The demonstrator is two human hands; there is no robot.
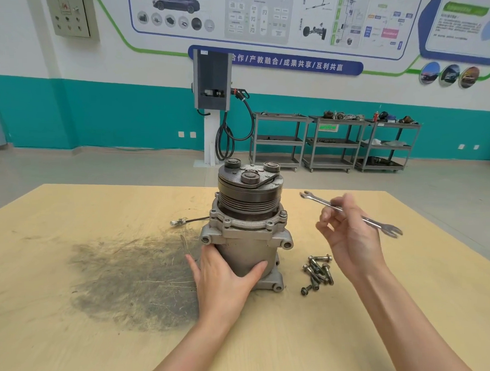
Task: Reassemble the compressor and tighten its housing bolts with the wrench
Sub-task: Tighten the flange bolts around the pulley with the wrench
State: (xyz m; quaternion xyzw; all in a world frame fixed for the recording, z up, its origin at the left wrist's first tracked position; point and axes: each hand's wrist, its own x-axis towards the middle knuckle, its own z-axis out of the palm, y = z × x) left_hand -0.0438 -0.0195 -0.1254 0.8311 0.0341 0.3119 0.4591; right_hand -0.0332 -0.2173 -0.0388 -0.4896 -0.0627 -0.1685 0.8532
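Two hands: left hand grips ribbed cast-metal compressor; right hand pinches slim steel wrench.

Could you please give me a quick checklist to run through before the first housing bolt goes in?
1. Grey metal compressor upright on the pale wooden table: ok.
2. Left hand steadies the compressor body, fingers wrapped around its lower part: ok.
3. Silver double open-ended wrench held in the right hand, in the air beside the compressor: ok.
4. Pile of loose grey flanged bolts lying on the table right of the compressor, none picked up yet: not ok.
5. Bolt holes aligned through the housing flanges: cannot tell.
6. Wrench jaw size matches the bolt heads: cannot tell.
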